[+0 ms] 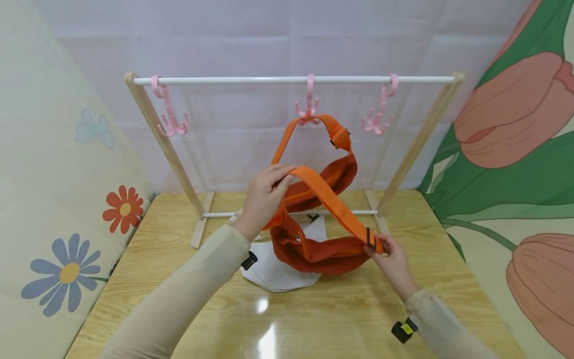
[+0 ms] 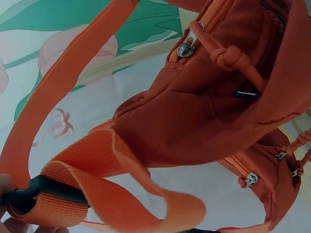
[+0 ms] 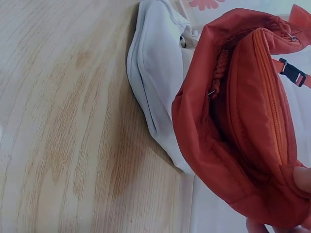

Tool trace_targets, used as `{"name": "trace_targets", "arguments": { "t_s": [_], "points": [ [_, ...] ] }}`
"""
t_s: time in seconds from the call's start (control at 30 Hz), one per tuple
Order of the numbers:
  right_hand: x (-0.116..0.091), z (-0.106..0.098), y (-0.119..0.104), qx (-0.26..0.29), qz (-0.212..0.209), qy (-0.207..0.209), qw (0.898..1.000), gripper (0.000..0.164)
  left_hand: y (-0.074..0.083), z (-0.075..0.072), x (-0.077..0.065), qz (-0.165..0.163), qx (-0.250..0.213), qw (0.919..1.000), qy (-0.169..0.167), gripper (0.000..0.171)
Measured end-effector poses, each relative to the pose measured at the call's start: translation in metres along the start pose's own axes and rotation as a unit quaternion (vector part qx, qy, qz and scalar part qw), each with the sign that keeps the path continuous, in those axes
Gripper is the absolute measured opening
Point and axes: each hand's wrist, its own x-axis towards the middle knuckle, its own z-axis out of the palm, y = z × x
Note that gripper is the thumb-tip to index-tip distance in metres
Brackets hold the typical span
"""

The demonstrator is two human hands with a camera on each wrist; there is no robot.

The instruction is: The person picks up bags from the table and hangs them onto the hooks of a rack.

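With both hands I hold a rust-orange waist bag (image 1: pixel 325 257) in front of the rack. My left hand (image 1: pixel 262 199) pinches its bright orange strap (image 1: pixel 329 197) near a black buckle (image 2: pixel 60 188), seen in the left wrist view. Lower and to the right, my right hand (image 1: pixel 394 262) grips the bag's other end by the strap's black slider (image 1: pixel 370 238); in the right wrist view the thumb (image 3: pixel 302 178) presses on the fabric. Behind, a second rust-orange waist bag (image 1: pixel 345 172) hangs by its strap from the middle pink hook (image 1: pixel 310 89).
A white bag (image 1: pixel 264 271) lies on the wooden table (image 1: pixel 224 319) under the held bag. The rack's white rail (image 1: pixel 251 80) also carries a left pink hook (image 1: pixel 168 107) and a right pink hook (image 1: pixel 382 102). Wooden posts (image 1: pixel 166 144) stand at both ends.
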Motion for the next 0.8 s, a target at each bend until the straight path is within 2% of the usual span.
{"name": "trace_targets", "arguments": {
  "t_s": [0.17,0.4,0.6,0.8],
  "points": [
    [-0.003,0.004,0.0,-0.017,-0.038,-0.005,0.999,0.039,0.003,0.002,0.002,0.017,-0.013,0.9998,0.005,0.024],
    [-0.007,0.011,-0.007,-0.073,-0.079,-0.006,0.994,0.04,0.009,0.003,0.006,0.014,-0.007,0.9999,-0.004,0.025],
    [-0.007,0.021,-0.015,-0.07,-0.109,-0.01,0.992,0.04,0.013,0.004,0.007,0.021,0.005,0.9997,-0.009,0.025],
    [-0.004,0.029,-0.021,-0.064,-0.134,-0.016,0.989,0.04,0.018,0.005,0.008,0.024,0.003,0.9997,-0.001,0.024]
  ]
}}
